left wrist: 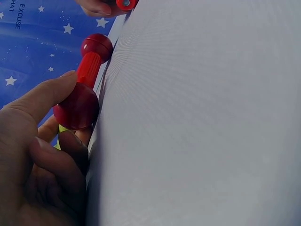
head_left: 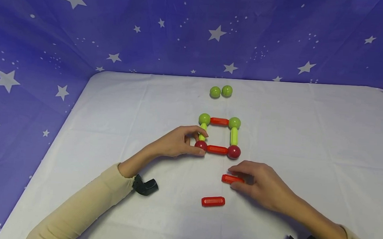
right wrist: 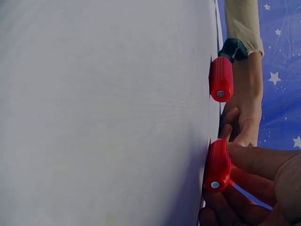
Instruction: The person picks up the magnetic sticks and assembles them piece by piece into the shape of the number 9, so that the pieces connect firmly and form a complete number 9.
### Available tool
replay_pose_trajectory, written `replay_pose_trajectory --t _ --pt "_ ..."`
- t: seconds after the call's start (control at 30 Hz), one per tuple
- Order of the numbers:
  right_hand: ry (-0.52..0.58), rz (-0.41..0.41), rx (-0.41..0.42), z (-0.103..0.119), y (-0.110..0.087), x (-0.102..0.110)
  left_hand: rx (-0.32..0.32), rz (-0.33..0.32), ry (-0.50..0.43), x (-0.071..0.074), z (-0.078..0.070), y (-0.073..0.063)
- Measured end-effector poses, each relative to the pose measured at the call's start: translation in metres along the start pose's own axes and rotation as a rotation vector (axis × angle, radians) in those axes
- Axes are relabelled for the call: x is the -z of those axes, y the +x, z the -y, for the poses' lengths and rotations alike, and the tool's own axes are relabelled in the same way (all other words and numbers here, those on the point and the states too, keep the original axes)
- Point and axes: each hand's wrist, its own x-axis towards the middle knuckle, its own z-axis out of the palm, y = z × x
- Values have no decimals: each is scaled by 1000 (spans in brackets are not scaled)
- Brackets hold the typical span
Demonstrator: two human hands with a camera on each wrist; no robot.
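Observation:
A square of magnetic rods and balls lies on the white cloth. Its near side is a red rod [head_left: 217, 150] between two dark red balls [head_left: 233, 151]; the far corners are green balls [head_left: 204, 119]. My left hand [head_left: 180, 142] grips the near left corner, thumb on the red ball [left wrist: 77, 107] and fingers around the yellow-green rod [head_left: 203, 129]. Nearer to me, my right hand [head_left: 261, 184] has thumb and fingers on either side of a loose red magnetic rod [right wrist: 217, 165], the thumb touching it. A metal tip shows at the rod's end.
Another red rod [head_left: 213, 201] lies nearer to me, left of the right hand. Two loose green balls [head_left: 215, 92] sit side by side behind the square. Dark wrist straps [head_left: 145, 185] show at both sleeves. A blue star-patterned cloth [head_left: 197, 32] rises behind the table.

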Motion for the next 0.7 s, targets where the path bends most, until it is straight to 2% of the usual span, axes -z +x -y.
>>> replay_pose_trajectory --t 0.2,0.57,0.7 --pt "-22 13 8 0 1 -2 5 0 -13 0 -1 0" --pt "25 6 -11 1 1 2 -10 -2 -4 0 0 0" --pt "44 8 25 1 1 3 -10 -1 -4 0 0 0"
